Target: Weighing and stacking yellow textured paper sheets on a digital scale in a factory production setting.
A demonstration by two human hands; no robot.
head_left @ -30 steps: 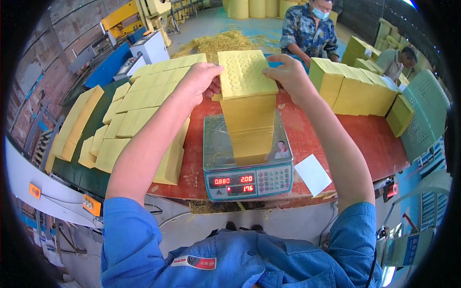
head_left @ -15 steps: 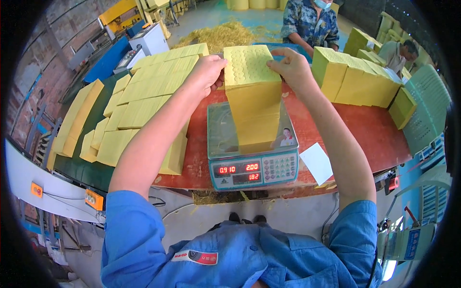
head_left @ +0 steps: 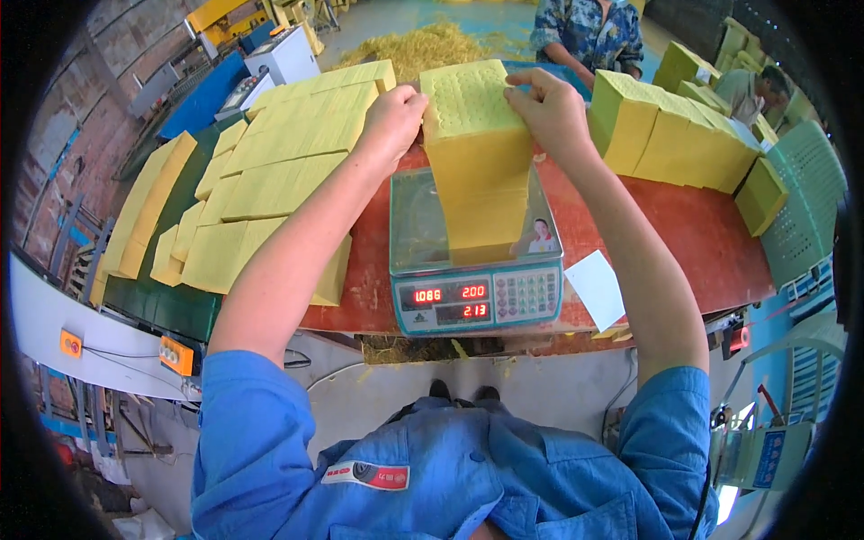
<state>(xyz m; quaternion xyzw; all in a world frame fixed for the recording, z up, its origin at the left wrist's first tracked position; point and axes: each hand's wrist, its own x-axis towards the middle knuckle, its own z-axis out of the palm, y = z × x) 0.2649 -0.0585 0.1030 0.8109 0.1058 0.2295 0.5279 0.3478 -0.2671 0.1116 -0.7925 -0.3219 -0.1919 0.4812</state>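
Observation:
A tall stack of yellow paper (head_left: 479, 184) stands upright on the platter of a teal digital scale (head_left: 416, 229). Small perforation-like marks in rows cover its top sheet. My left hand (head_left: 394, 126) is closed at the upper left edge, fingertips against the paper. At the upper right edge my right hand (head_left: 551, 110) pinches the paper between thumb and forefinger, the other fingers curled. Red digits glow on the scale's front panel, beside a keypad. How deep the fingers reach into the stack is hidden.
Many yellow paper bundles (head_left: 288, 166) lie in rows at the left on a green surface. Another row of bundles (head_left: 675, 135) stands at the right on the red table (head_left: 702, 238). A white sheet (head_left: 595, 290) lies beside the scale. A person in camouflage clothing (head_left: 589, 40) is across the table.
The top of the stack now shows small marks in rows instead of larger round shapes. The scale's digits differ. The whole view has shifted slightly; both hands stay at the stack's top edges.

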